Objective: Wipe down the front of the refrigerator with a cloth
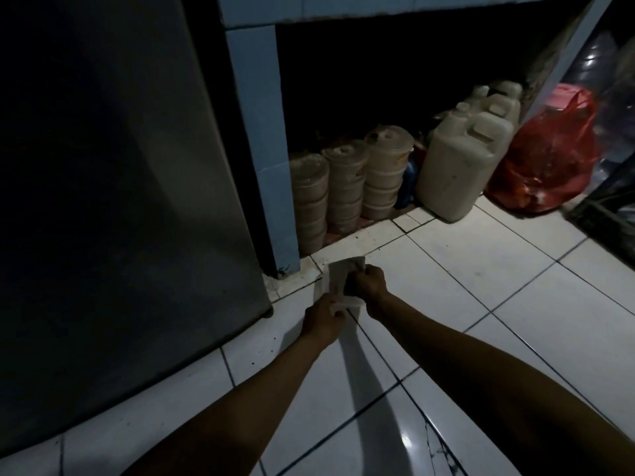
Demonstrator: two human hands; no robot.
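the dark grey refrigerator (113,187) fills the left of the scene, its front in shadow, standing on the white tiled floor (515,304). just right of its near corner the left hand (323,319) and right hand (369,281) both pinch a pale cloth (338,281) held above the floor, clear of the door. farther right, under a blue tiled ledge (261,132), stand stacked tubs (343,187), jerrycans (460,159) and a red bag (549,159).

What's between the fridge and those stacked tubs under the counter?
In the head view, a blue tiled pillar stands between the refrigerator and the stacked tubs, with a dark gap beside the refrigerator.
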